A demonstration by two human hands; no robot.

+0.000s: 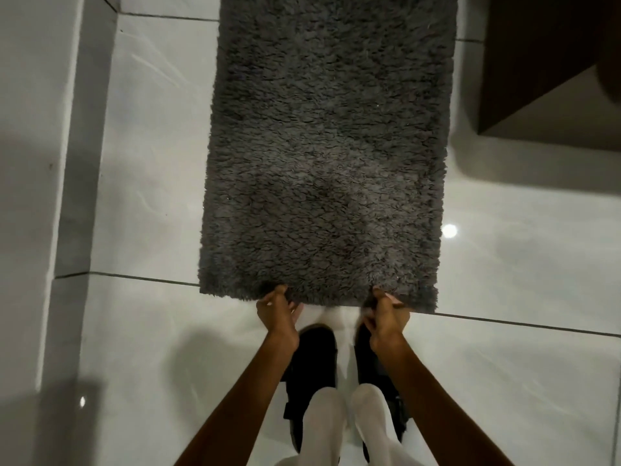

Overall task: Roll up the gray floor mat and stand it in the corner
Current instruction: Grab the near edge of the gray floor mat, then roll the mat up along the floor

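Observation:
The shaggy gray floor mat lies flat on the glossy white tile floor and stretches away from me to the top of the view. My left hand pinches its near edge left of centre. At the same edge, right of centre, my right hand grips the mat. Both hands have their fingers closed around the pile and the edge looks slightly lifted there. The mat's far end is cut off by the frame.
My feet in black shoes stand just behind the mat's near edge. A white wall with a tiled skirting runs along the left. A dark brown cabinet stands at the upper right. Bare tile lies on both sides of the mat.

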